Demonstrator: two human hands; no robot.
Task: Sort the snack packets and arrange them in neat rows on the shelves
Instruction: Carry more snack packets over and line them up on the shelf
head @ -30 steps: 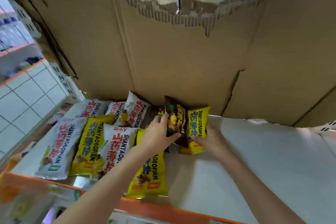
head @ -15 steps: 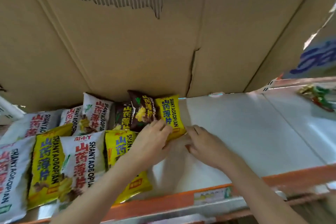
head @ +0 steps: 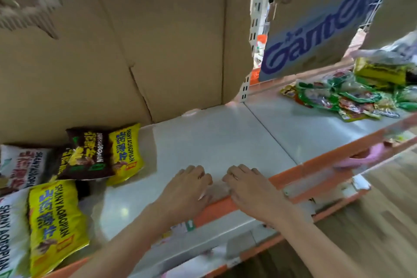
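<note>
Torn brown cardboard (head: pixel 140 36) backs the pale grey metal shelf (head: pixel 214 137) with its orange front lip. We rest our left hand (head: pixel 189 187) and right hand (head: pixel 246 185) side by side at lower centre, fingers relaxed, holding nothing. Sorted packets sit at left: a dark brown snack packet (head: pixel 88 153) overlapping a yellow snack packet (head: pixel 125 151), long axes running front to back. The loose heap of green and red packets (head: pixel 345 97) lies upper right, nearer our right hand, probably the next reach.
</note>
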